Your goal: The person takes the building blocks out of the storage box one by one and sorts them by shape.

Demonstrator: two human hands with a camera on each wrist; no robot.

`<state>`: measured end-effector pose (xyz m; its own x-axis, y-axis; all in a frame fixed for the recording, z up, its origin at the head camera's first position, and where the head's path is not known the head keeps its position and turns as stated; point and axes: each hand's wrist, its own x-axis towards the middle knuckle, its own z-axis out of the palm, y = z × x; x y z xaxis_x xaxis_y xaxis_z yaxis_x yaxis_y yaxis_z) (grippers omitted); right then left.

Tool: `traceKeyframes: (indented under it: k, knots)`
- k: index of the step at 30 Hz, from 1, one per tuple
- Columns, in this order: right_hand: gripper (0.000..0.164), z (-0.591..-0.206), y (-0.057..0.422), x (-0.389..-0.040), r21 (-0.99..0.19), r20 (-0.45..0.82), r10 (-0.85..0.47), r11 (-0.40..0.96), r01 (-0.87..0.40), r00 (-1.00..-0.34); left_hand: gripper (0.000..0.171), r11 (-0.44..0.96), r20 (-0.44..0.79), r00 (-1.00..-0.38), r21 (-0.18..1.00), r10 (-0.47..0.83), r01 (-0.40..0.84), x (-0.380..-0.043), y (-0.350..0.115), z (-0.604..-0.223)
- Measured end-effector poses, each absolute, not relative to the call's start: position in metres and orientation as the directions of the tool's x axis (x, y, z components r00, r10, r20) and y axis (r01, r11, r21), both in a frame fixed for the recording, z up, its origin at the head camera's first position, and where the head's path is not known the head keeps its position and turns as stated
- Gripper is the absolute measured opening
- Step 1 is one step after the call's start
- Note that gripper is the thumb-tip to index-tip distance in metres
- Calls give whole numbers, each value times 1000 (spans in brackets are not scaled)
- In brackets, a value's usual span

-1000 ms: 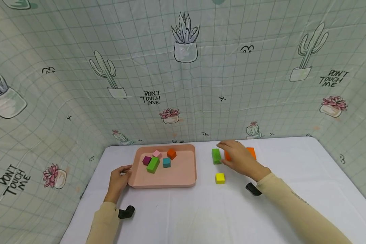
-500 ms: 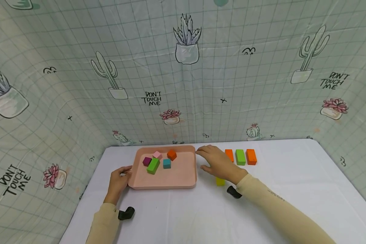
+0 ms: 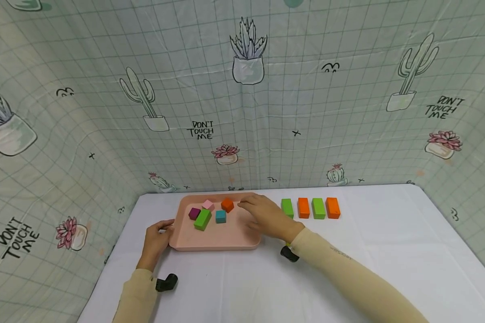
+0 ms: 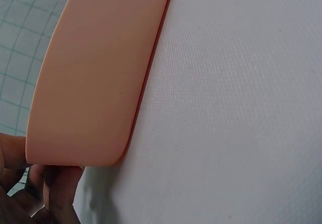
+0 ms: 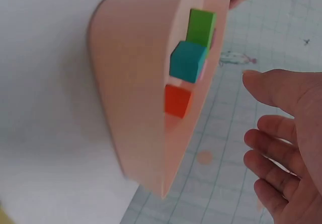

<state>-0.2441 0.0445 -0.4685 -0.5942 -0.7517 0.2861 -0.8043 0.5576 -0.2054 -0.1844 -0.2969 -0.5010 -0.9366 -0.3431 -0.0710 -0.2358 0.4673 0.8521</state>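
A pink tray (image 3: 210, 242) holds a purple cube (image 3: 194, 213), a pink cube (image 3: 208, 205), a long green block (image 3: 203, 220), a teal cube (image 3: 220, 216) and an orange cube (image 3: 227, 205). My left hand (image 3: 155, 242) grips the tray's left edge; in the left wrist view, fingers (image 4: 63, 191) bear against its rim. Over the tray's right side hovers my right hand (image 3: 266, 217). The right wrist view shows its fingers (image 5: 274, 153) relaxed and apart from the thumb, holding nothing, beside the teal cube (image 5: 187, 61) and orange cube (image 5: 178, 100).
Right of the tray, a row of green (image 3: 287, 208) and orange blocks (image 3: 303, 207) lies along the back of the white table (image 3: 368, 251). The right wrist mostly covers a yellow cube (image 3: 288, 244). A patterned cloth (image 3: 283, 98) hangs behind.
My right hand has moved left from the row of blocks to above the tray's right side, uncovering the row. The left hand and the tray hold their place.
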Motion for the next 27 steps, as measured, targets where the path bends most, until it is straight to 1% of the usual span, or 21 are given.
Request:
traceKeyframes:
  k: [4, 6, 9, 13, 16, 21, 27]
  knots:
    - [49, -467, 30, -248, -215, 301, -768, 523, -825, -565, 32, 459, -75, -938, 857, -338, -233, -184, -296, -500]
    - [48, -466, 22, -250, -214, 294, -773, 521, -827, -563, 33, 451, -78, -940, 862, -333, -231, -183, -296, -499]
    - [46, -465, 12, -252, -233, 267, -773, 527, -817, -575, 33, 440, -82, -941, 868, -327, -229, -183, -297, -499]
    - [39, -464, 1, -255, -244, 232, -774, 541, -805, -590, 33, 428, -92, -939, 872, -330, -236, -182, -297, -499]
    - [35, -464, -6, -257, -215, 213, -780, 551, -806, -589, 33, 422, -97, -937, 874, -336, -242, -182, -296, -499]
    - [39, -466, -15, -261, -221, 143, -784, 569, -792, -603, 33, 425, -95, -936, 872, -339, -242, -182, -296, -500]
    - [39, -470, -24, -265, -263, 75, -760, 609, -748, -645, 33, 427, -94, -937, 872, -336, -241, -182, -296, -500]
